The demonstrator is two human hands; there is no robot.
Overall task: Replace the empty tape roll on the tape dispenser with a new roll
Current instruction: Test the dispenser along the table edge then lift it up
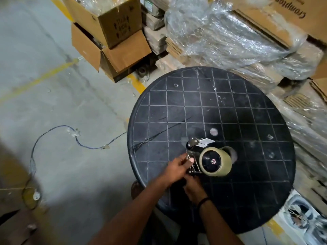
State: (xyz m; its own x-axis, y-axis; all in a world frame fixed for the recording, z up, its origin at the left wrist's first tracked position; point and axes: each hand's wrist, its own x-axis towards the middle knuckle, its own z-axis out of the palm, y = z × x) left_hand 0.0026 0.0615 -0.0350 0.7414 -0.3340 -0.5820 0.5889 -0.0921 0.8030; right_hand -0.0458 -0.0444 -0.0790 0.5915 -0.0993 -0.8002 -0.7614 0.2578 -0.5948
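Note:
A tape dispenser (pixel 196 151) lies on the round black table (pixel 230 106), near its front-left part. A brownish tape roll (pixel 225 160) sits on the dispenser's black hub, facing me. The metal blade end with a small roller (pixel 193 140) points away, with a white tape tab beside it. My left hand (pixel 177 167) pinches the dispenser's metal frame on the left of the roll. Just below it, my right hand (pixel 193 189) grips the dispenser's handle, which is mostly hidden under the fingers.
Open cardboard boxes (pixel 109 36) stand at the far left of the table. Plastic-wrapped flat cartons (pixel 238 41) are stacked behind and to the right. A thin wire (pixel 58 129) trails over the concrete floor on the left. A small round disc (pixel 213 131) lies on the table.

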